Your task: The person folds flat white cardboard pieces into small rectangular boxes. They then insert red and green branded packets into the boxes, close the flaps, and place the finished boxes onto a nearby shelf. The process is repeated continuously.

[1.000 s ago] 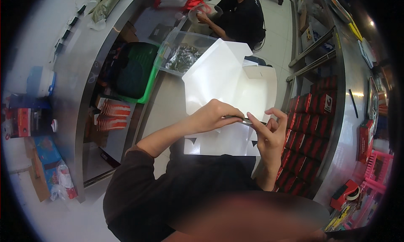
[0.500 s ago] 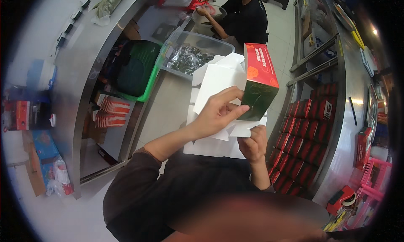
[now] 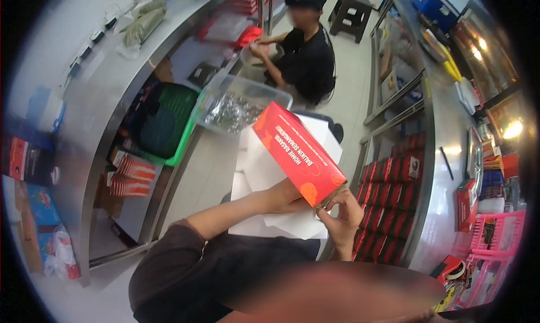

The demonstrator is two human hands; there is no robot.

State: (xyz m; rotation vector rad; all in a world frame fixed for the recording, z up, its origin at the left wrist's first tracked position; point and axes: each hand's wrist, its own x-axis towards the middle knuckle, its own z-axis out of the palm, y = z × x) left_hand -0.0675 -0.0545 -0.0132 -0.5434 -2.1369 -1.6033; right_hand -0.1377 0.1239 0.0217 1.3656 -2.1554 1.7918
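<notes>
A red cardboard box (image 3: 296, 154) with printed lettering and an orange motif is held over my lap, its red face turned up. My left hand (image 3: 286, 198) grips it from the left and below, with the fingers hidden behind the box. At the near right end, my right hand (image 3: 344, 215) has its thumb and bent fingers on the box's end edge. White folded cardboard blanks (image 3: 250, 168) lie beneath the box on my lap.
Ahead stands a clear plastic bin (image 3: 228, 106) of small silvery packets, with a co-worker in black (image 3: 306, 53) beyond it. A green crate (image 3: 169, 120) sits under the left steel table (image 3: 107, 92). Stacked red and dark boxes (image 3: 388, 202) fill the right shelf.
The box has been turned and tilted left, so its red face shows instead of the dark green side. My right hand has moved from a white flap to the box's end.
</notes>
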